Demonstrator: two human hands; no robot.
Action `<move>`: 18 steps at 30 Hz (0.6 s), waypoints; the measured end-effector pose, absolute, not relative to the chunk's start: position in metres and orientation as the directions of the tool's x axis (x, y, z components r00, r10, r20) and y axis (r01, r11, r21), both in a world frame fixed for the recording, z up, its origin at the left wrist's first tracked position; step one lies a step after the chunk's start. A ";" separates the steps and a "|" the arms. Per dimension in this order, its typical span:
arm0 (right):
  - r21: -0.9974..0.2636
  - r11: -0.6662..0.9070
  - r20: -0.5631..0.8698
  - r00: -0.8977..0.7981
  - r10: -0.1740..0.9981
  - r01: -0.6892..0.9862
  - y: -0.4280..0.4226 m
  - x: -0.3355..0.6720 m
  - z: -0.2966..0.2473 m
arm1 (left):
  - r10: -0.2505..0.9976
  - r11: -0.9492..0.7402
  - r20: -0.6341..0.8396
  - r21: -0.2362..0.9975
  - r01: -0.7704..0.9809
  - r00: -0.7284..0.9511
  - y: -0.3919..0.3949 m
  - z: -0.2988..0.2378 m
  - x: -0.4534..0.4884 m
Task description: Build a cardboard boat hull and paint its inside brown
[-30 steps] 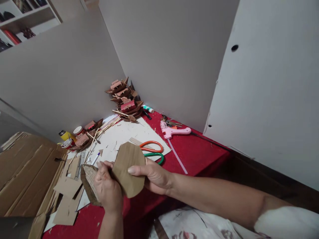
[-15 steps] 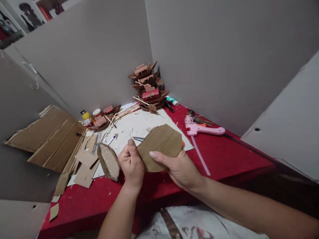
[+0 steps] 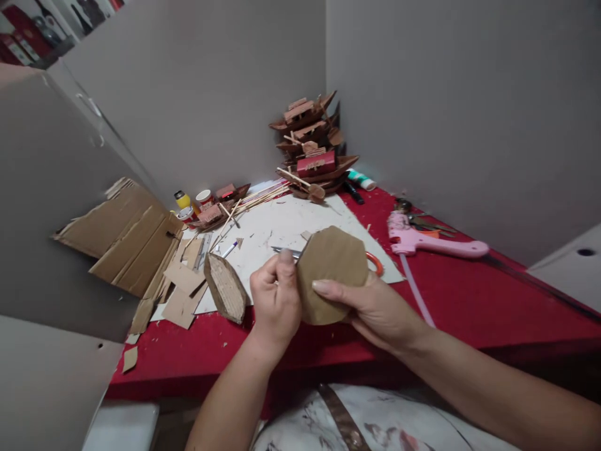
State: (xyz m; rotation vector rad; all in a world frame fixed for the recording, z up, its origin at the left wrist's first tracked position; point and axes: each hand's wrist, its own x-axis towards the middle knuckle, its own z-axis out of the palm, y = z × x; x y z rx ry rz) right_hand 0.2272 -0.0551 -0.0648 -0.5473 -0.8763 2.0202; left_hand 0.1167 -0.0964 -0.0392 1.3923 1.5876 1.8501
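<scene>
A flat brown piece of cardboard (image 3: pixel 333 263) with cut, angled edges is held up in front of me. My right hand (image 3: pixel 370 307) grips its lower right side, thumb across the face and fingers behind. My left hand (image 3: pixel 277 291) pinches the left edge, its fingers curled in. Behind the cardboard lies a pair of scissors; one orange handle (image 3: pixel 375 264) shows at the right and the blades stick out at the left. A boat-shaped cardboard hull (image 3: pixel 226 288) rests on the table just left of my left hand.
Model boats (image 3: pixel 317 150) are stacked in the back corner. A pink glue gun (image 3: pixel 436 244) with a glue stick lies at the right. Cardboard scraps (image 3: pixel 181 300), a marker (image 3: pixel 230 249) and large cardboard sheets (image 3: pixel 126 244) are at the left. Paint pots (image 3: pixel 204 199) stand behind.
The view has turned left, so the table things sit further right. Both hands keep hold of the cardboard, which has been turned slightly and now looks rounder.
</scene>
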 end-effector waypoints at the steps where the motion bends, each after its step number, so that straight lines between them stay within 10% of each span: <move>1: -0.802 -0.343 -0.035 -0.534 0.845 -0.489 -0.055 0.229 -0.064 | 0.776 -0.318 0.458 0.878 0.357 -0.434 -0.096 -0.038 0.115; 7: -0.939 -0.150 0.051 -0.558 0.829 -0.309 -0.060 0.238 -0.062 | 0.699 -0.386 0.550 0.828 0.406 -0.457 -0.098 -0.038 0.115; 14: -0.675 -0.642 -0.096 -0.821 0.564 -0.362 -0.065 0.228 -0.076 | 0.850 -0.341 0.319 0.940 0.023 -0.418 -0.098 -0.042 0.127; 18: -0.691 -0.594 -0.191 -0.688 0.700 -0.412 -0.056 0.232 -0.072 | 0.845 -0.325 0.376 0.926 0.194 -0.380 -0.097 -0.040 0.115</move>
